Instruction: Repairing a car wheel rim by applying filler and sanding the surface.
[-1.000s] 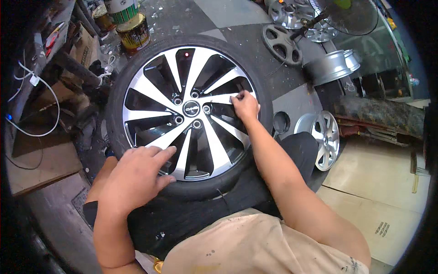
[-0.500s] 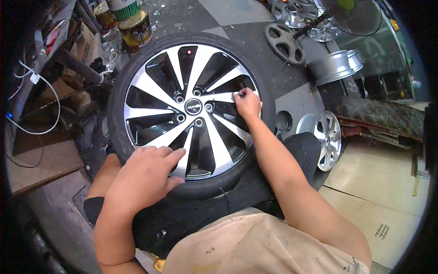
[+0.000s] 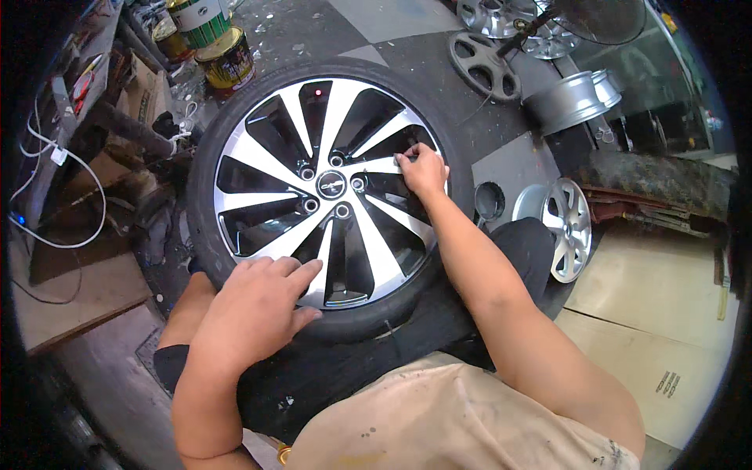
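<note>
Upper L, metal can [image 3: 225,61] w/ a printed label, too small to read tbh. Left hand [image 3: 254,313] is loose, fingers apart, nothing in it, over the wheel's lower-L edge; can't tell if touching. Wheel [image 3: 338,133] lies face-up, mid-pic, w/ lettering on its centre cap [image 3: 330,185]. Right hand [image 3: 425,172]: thumb + fingers curled at a R-side spoke, can't tell if gripping anything. Far R, cardboard [image 3: 627,352] w/ dark print.

There is one wheel [image 3: 266,162] with one tyre [image 3: 203,188], one cap [image 3: 330,185], five bolt holes [image 3: 358,184] and ten spokes [image 3: 339,117]. One left hand [image 3: 262,305] and one right hand [image 3: 424,170] are visible, plus three cans [image 3: 225,63], one fan [image 3: 607,19] and at least four other wheels [image 3: 558,107].
</note>
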`<state>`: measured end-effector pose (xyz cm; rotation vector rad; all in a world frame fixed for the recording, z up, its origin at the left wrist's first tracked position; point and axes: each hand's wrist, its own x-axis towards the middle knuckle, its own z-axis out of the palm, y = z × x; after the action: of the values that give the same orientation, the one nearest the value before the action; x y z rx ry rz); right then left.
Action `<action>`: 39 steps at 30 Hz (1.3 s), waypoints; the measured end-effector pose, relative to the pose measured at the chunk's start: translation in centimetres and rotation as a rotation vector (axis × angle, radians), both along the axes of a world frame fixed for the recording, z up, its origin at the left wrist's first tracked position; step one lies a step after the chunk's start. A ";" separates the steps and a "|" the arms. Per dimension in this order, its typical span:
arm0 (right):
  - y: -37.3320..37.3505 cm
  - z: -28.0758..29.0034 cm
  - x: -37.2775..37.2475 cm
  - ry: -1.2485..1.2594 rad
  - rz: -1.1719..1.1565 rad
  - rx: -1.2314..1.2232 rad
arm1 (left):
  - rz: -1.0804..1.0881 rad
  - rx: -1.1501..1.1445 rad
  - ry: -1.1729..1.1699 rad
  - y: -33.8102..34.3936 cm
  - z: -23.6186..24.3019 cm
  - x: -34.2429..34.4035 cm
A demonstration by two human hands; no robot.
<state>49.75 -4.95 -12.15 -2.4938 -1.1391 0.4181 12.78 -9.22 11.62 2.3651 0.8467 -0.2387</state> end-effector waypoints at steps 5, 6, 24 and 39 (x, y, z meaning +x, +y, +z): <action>0.2 0.0 0.9 0.027 0.000 -0.029 | -0.020 0.034 0.064 0.0 0.4 0.4; 0.6 0.2 1.1 0.015 0.003 -0.023 | -0.009 0.036 0.031 0.1 0.4 0.6; -0.6 0.3 -0.1 -0.004 -0.012 0.007 | -0.023 -0.007 -0.002 -0.3 0.3 1.0; 0.1 0.3 -0.1 -0.041 -0.008 0.003 | -0.063 0.002 0.062 -0.1 0.2 1.6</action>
<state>49.68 -4.84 -11.81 -2.5141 -1.1441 0.3648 14.36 -9.37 11.80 2.3996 0.8024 -0.3388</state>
